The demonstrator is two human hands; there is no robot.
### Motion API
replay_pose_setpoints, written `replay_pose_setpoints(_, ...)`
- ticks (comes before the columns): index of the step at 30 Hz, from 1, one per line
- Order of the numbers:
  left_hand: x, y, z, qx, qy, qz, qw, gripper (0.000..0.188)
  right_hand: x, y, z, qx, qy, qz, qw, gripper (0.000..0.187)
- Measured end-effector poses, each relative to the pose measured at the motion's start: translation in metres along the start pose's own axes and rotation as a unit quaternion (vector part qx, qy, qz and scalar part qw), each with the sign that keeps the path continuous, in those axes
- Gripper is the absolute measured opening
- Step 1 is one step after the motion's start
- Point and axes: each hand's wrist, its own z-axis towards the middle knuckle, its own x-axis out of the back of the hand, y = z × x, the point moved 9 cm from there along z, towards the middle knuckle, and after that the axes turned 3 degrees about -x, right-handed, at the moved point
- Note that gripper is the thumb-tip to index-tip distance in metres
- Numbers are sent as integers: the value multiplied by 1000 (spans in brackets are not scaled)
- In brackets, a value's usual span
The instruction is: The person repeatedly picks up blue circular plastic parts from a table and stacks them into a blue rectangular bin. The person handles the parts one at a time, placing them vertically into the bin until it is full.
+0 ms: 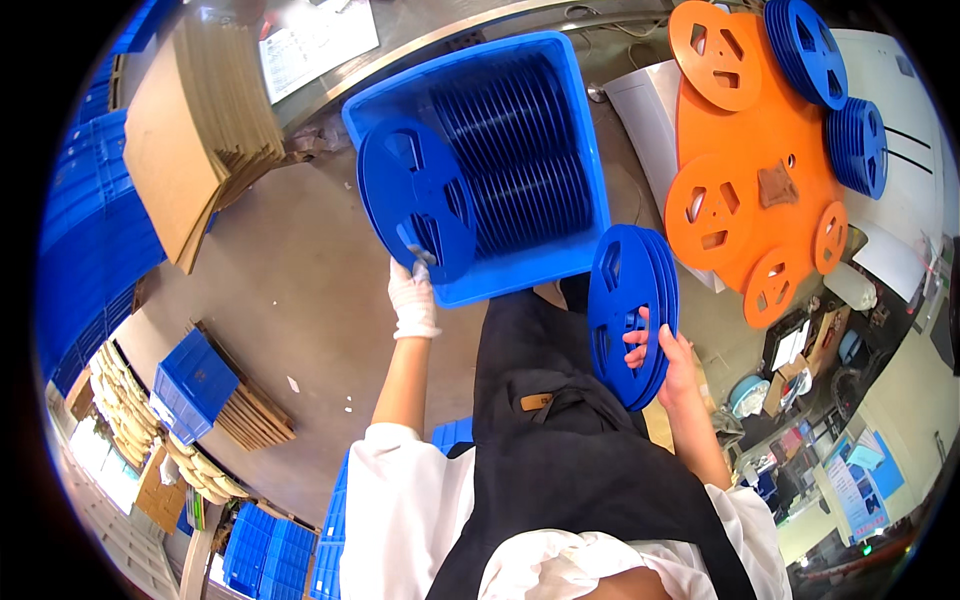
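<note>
My left hand (413, 303), in a white glove, grips the lower edge of a round blue plastic reel (385, 205) with window cut-outs. That reel leans at the left side of a blue plastic bin (480, 289), and its edge looks doubled, so I cannot tell whether it is one reel or two. Inside the bin, many thin blue reels (520, 150) stand on edge in two rows. My bare right hand (672, 368) holds a small stack of blue reels (612, 275) upright beside the bin's near right corner, fingers through a cut-out.
To the right stands an orange round-lobed rack (720, 140) with orange discs; blue reel stacks (855, 150) sit on its far side. Brown cardboard sheets (180, 130) stand at the far left. Blue crates (195, 385) rest on a pallet, and a metal-edged table (440, 30) lies beyond the bin.
</note>
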Motion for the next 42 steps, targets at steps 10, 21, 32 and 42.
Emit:
replay_pose_setpoints(10, -41, -7, 72, -26, 9, -23, 999, 25, -3, 19, -2, 1, 41, 24, 999, 54)
replay_pose_setpoints(21, -107, -34, 155, 6, -48, 155, 987, 24, 5, 45, 5, -16, 69, 43, 997, 55)
replay_pose_setpoints(32, -156, -136, 268, 76, -64, 183, 978, 63, 31, 85, 15, -50, 110, 66, 990, 58)
replay_pose_setpoints(42, -170, -140, 279, 109, -63, 406, 905, 49, 33, 92, 23, -63, 110, 61, 990, 61)
